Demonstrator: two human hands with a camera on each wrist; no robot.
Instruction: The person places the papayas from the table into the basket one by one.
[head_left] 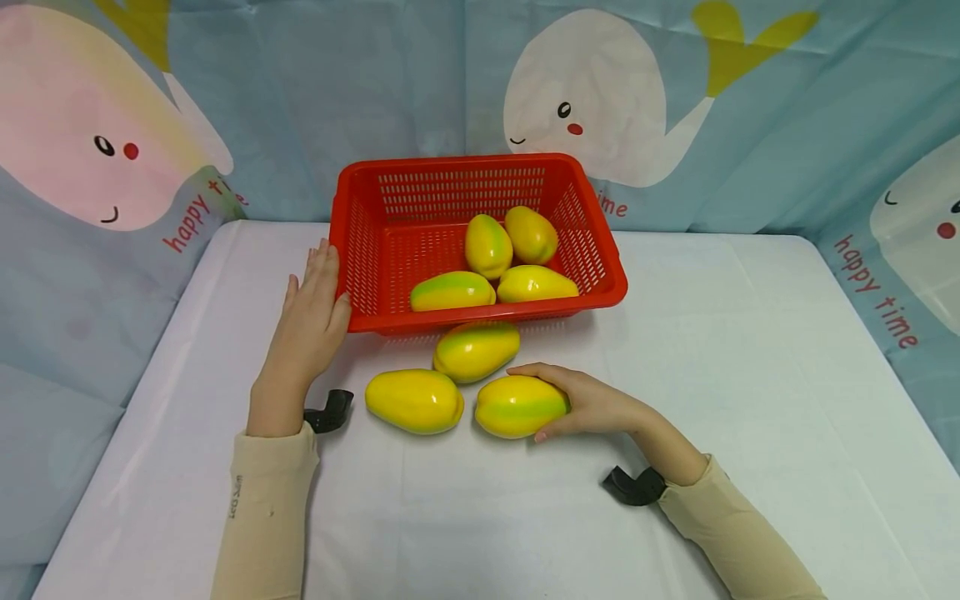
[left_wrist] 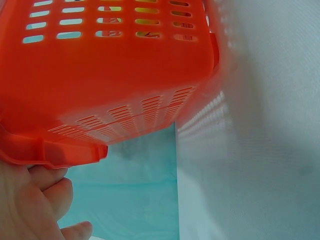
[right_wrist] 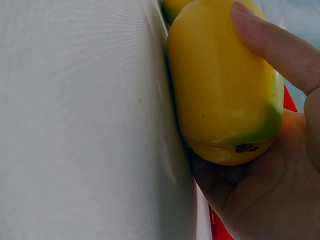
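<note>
Blue whale-print cloth [head_left: 375,92] surrounds a white-covered table [head_left: 465,517].

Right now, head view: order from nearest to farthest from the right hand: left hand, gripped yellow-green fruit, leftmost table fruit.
1. Gripped yellow-green fruit: in the right hand.
2. Leftmost table fruit: left of that one.
3. Left hand: farther left, touching the red basket.

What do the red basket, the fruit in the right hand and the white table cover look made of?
Red basket: likely glossy molded plastic, given its shine and slotted walls.
Fruit: smooth, glossy, with bright highlights; perhaps plastic or coated foam, but real fruit is possible.
White table cover: matte, probably cloth, as faint creases and a fine weave-like texture show.
</note>
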